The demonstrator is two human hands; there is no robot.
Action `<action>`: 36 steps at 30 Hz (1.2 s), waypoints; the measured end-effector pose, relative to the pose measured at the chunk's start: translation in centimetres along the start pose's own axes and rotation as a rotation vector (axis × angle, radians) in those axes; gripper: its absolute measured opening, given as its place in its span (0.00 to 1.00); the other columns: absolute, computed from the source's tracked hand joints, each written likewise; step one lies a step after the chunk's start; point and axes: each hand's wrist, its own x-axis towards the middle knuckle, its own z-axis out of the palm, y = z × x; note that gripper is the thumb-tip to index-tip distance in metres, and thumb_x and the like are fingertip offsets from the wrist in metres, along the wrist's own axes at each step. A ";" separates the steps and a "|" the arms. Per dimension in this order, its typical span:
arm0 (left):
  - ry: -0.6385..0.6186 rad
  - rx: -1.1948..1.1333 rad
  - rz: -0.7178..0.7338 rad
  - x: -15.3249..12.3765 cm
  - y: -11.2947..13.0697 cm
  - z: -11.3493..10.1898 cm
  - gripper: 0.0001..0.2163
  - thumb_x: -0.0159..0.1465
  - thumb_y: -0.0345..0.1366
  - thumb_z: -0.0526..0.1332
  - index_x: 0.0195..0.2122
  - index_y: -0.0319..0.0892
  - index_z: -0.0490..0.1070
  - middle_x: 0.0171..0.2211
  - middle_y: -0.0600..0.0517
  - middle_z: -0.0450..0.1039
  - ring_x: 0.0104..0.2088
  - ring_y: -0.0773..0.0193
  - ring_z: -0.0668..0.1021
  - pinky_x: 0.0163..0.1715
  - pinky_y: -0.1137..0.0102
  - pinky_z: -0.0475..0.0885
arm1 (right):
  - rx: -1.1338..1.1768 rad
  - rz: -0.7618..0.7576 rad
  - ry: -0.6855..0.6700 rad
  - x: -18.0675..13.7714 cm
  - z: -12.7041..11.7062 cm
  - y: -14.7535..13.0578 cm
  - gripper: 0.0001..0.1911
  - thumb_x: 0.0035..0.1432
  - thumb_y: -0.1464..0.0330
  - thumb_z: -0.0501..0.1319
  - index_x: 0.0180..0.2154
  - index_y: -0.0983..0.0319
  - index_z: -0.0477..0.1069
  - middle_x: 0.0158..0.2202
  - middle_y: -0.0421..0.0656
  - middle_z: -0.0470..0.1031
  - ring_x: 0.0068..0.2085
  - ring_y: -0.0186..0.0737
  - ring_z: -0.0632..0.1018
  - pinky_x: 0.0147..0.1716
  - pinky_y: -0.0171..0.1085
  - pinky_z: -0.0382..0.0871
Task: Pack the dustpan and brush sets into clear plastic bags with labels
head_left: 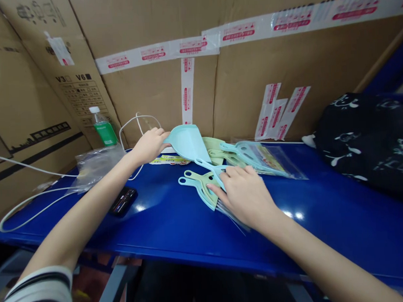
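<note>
My left hand (150, 145) grips the rim of a light blue plastic dustpan (188, 142), tilted up above the blue table (164, 222). My right hand (245, 193) rests palm down on a small pile of blue and green brush handles (201, 184), fingers stretched over them and touching the dustpan's handle. Behind it lie a green dustpan (214, 146) and clear bags (271, 159) holding more blue dustpan sets. A printed card (170, 160) lies under the raised dustpan.
Taped cardboard boxes (251, 70) wall in the back and left. A green-labelled bottle (103, 128), a crumpled clear bag (92, 166), white cables (31, 201) and a black phone (124, 200) sit at left. A black patterned bag (366, 136) lies at right.
</note>
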 end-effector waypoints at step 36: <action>-0.292 -0.025 0.141 8.5 -3.2 1.3 0.18 0.63 0.31 0.51 0.52 0.42 0.72 0.45 0.45 0.74 0.46 0.56 0.73 0.49 0.64 0.64 | -0.247 0.202 -0.280 2.9 2.0 7.5 0.15 0.57 0.76 0.52 0.36 0.65 0.78 0.41 0.58 0.73 0.38 0.51 0.76 0.25 0.39 0.64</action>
